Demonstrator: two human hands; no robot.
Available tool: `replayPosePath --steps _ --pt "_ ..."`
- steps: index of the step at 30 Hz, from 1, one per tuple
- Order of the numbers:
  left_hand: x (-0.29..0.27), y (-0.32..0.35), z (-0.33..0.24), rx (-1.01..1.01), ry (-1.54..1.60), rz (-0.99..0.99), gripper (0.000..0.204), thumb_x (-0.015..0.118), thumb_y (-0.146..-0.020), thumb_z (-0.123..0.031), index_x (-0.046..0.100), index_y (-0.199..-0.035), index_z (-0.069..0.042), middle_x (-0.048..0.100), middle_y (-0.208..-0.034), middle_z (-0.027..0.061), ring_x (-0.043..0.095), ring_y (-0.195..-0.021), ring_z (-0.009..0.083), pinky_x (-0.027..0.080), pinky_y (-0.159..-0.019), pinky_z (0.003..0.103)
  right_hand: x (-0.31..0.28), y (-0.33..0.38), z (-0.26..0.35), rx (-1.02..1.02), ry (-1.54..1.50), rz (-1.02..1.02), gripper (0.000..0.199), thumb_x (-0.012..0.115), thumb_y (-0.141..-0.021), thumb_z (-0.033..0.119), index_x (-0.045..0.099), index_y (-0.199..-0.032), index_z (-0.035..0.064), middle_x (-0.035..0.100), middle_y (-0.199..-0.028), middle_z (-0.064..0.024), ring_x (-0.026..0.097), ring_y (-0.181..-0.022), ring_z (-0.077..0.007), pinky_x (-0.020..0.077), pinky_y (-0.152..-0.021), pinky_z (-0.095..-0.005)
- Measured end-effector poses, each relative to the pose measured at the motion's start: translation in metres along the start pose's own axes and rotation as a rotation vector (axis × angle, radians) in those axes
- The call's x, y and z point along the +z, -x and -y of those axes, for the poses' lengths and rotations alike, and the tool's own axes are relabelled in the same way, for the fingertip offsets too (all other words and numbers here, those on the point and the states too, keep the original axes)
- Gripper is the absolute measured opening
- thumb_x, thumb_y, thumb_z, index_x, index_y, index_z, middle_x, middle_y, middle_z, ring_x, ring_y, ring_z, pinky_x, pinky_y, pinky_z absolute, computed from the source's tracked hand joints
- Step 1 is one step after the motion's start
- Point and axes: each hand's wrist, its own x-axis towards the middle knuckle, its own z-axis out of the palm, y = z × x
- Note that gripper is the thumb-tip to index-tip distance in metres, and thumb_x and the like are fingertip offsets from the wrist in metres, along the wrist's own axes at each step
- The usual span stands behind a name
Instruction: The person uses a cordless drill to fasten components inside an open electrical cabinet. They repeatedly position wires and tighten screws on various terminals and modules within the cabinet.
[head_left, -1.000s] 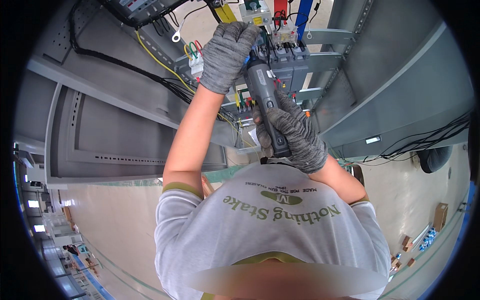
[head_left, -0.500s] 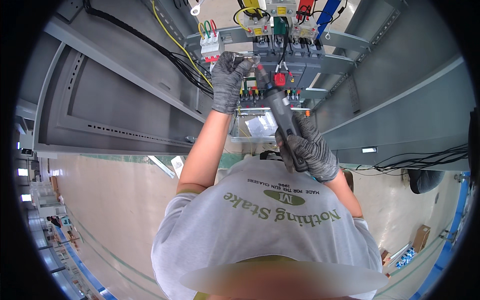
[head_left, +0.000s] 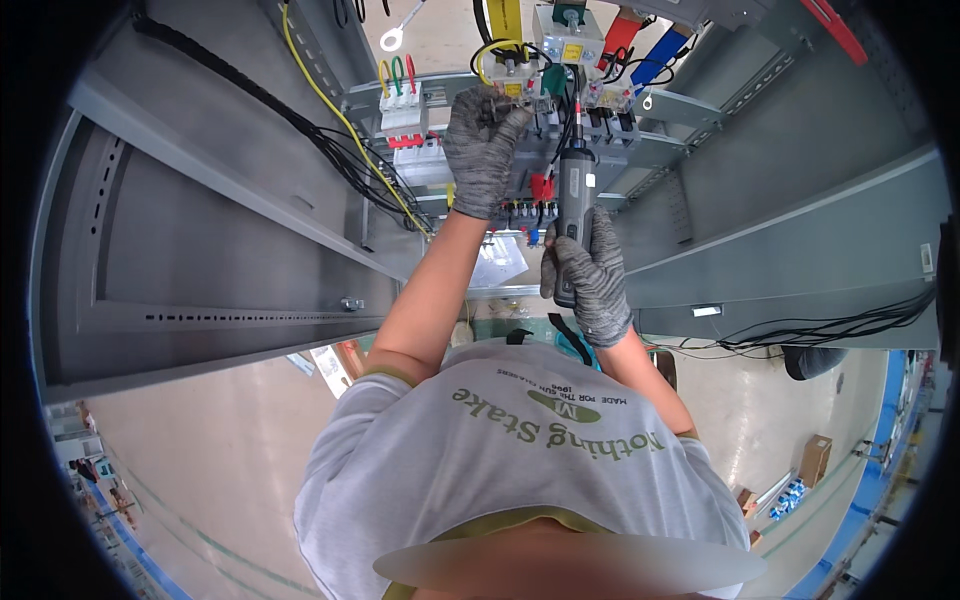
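Your gloved left hand (head_left: 484,148) grips a component on the grey cabinet (head_left: 200,250) rail while your right hand (head_left: 592,282) clasps an electric screwdriver (head_left: 573,200), tip at a terminal; fastening seems unfinished.

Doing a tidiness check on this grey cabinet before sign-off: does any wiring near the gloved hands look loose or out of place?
Yes. A white wire ending in a bare ring lug dangles unattached at the top, above the white terminal block with red, green and yellow wires. The left hand touches the components; the right hand grips a dark electric screwdriver.
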Motion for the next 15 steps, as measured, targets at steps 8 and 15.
replayPosePath --steps 8,15 --pt "-0.009 -0.005 0.016 0.05 -0.11 -0.046 0.035 0.079 -0.076 -0.001 0.056 -0.101 -0.006 0.063 -0.094 0.0034 0.061 -0.086 0.0097 0.051 -0.076 0.024 0.022 -0.046 -0.007 -0.387 0.048 -0.153 0.058 0.063 -0.087 0.0 0.034 -0.138 0.0082 0.057 -0.117 -0.0102 0.058 -0.101 -0.0141 0.0508 -0.083 -0.0273" --pt "-0.005 -0.011 0.022 0.107 -0.01 -0.106 0.042 0.078 -0.073 0.005 0.053 -0.106 -0.005 0.059 -0.096 0.0029 0.06 -0.083 0.0097 0.051 -0.072 0.023 0.031 -0.11 0.006 -0.678 0.261 -0.181 0.068 0.058 -0.086 -0.005 0.023 -0.144 0.0065 0.051 -0.134 -0.0149 0.055 -0.114 -0.0195 0.0451 -0.097 -0.0315"
